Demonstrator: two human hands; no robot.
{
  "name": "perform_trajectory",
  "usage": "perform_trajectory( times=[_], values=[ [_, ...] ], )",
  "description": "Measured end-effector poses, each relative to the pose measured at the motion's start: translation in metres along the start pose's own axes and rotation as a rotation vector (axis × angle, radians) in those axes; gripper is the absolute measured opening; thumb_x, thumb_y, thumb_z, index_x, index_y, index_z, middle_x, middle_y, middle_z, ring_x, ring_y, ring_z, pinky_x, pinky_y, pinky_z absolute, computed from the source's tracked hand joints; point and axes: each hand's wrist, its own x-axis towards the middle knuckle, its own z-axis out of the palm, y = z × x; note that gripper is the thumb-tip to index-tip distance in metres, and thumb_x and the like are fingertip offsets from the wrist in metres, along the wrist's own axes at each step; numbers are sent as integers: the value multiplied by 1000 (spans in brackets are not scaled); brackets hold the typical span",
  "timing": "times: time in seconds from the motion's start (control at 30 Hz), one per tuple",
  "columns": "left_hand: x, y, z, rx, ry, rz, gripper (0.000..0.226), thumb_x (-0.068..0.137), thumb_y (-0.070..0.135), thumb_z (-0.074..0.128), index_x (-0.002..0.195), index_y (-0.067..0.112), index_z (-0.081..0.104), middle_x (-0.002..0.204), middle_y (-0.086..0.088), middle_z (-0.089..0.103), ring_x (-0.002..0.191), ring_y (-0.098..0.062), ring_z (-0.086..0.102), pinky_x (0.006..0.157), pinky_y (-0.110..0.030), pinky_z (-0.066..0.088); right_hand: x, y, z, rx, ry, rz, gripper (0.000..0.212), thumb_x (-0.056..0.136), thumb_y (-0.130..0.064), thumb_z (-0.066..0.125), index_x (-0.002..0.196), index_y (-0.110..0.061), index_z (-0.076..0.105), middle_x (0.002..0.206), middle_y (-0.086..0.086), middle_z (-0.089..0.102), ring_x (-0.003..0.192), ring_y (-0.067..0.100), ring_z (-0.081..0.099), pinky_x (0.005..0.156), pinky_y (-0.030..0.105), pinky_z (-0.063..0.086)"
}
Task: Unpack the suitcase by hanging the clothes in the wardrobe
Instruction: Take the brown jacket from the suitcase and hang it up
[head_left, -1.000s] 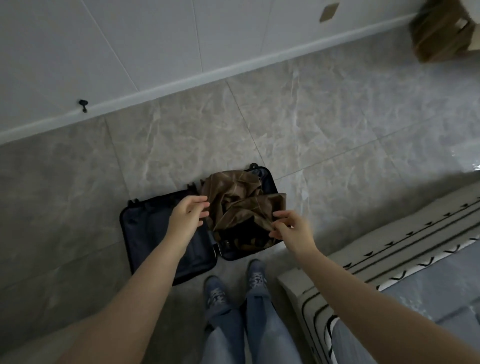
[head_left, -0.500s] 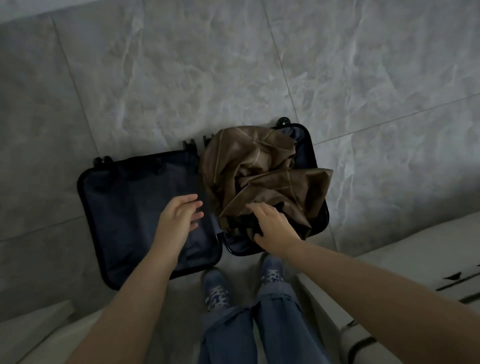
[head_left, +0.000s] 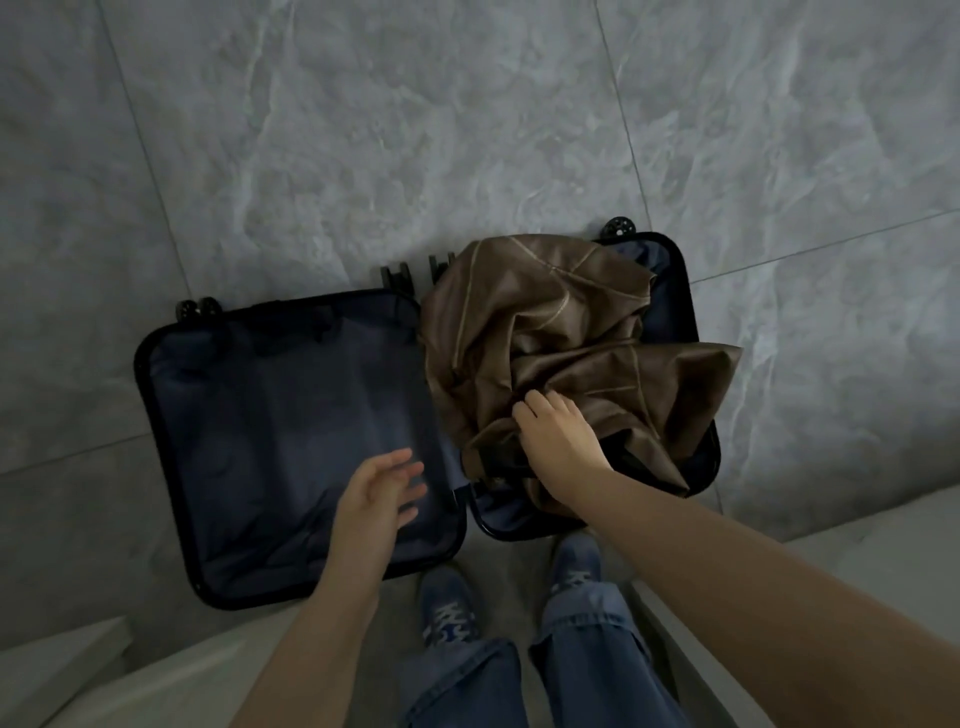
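Suitcase (head_left: 291, 431) open flat on grey tiled floor (head_left: 415, 130), both halves facing up, wheels at far edge. Left half: dark blue lining only, nothing on it. Right half: crumpled brown garment (head_left: 550, 332) heaped inside, pale stripe lines across the cloth, one fold spilling over the right rim. Darker item partly visible under the brown cloth near the front edge; too dim to identify.

Right hand (head_left: 558, 439) down on near part of garment, fingers curled into the folds, gripping the cloth. Fingertips buried in fabric.

Left hand (head_left: 376, 493) above inner edge of left half, fingers relaxed and slightly spread, holding nothing. Contact with lining: cannot tell.

Blue shoes (head_left: 449, 605) and jeans (head_left: 587, 654) at bottom centre, toes just short of suitcase's near edge. Pale furniture edges at lower left and lower right corners, cut off by frame.

Garment not yet lifted; all of it within or draped on right half.
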Motion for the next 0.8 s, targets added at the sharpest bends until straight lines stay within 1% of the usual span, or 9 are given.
perform_trajectory(
  times=[0.07,0.13,0.2,0.37,0.4,0.5,0.6,0.7,0.8],
  values=[
    [-7,4,1,20,-15,9,19,102,18,49,112,19,65,111,2,70,102,-18,69,93,-37,53,-18,0,-21,127,22,14,11,91,-22,56,101,-16,56,100,4,59,91,28,57,85,36,45],
    [-13,11,4,56,-49,17,18,102,17,48,110,22,64,111,2,70,102,-18,68,94,-38,52,-33,-4,-48,338,-5,156,13,99,-27,42,93,-18,50,87,2,61,81,27,58,68,35,41],
    [-24,25,10,98,-87,24,18,103,17,46,107,25,62,111,2,68,102,-17,66,93,-39,50,-46,-8,-84,547,-1,345,20,101,-32,38,87,-21,47,76,0,60,71,24,58,62,35,41],
    [-52,59,22,196,-156,48,14,102,20,48,102,30,58,116,-1,65,100,-18,65,84,-32,49,-73,-11,-158,950,119,535,22,98,-35,43,85,-24,56,81,1,64,78,19,61,69,37,48],
    [-64,71,22,196,-165,68,14,101,21,49,101,31,59,116,0,65,100,-17,65,80,-28,49,-82,-10,-178,1042,121,551,24,97,-41,45,93,-24,61,88,-1,67,86,17,63,76,35,50],
    [-99,97,28,206,-200,118,21,104,17,44,111,27,61,121,2,64,102,-14,63,75,-22,48,-114,-10,-224,1221,91,570,55,88,-63,48,123,-24,64,111,-8,70,107,11,63,96,36,52],
    [-143,118,39,247,-240,156,33,105,10,35,127,24,56,131,3,58,109,-15,60,91,-28,48,-158,-13,-271,1230,131,534,34,98,-48,49,108,-24,71,98,-6,74,95,11,68,87,35,54],
    [-191,133,51,302,-250,222,44,102,6,42,140,27,47,140,9,48,120,-12,53,100,-30,46,-203,-19,-322,1348,217,581,26,100,-37,50,97,-25,73,92,-2,76,90,15,71,85,35,55],
    [-242,145,61,349,-270,290,52,100,5,47,146,28,42,141,10,46,114,-5,49,95,-22,43,-244,-20,-379,1459,271,585,26,100,-33,52,89,-28,75,89,0,77,90,19,72,85,35,56]
  ],
)
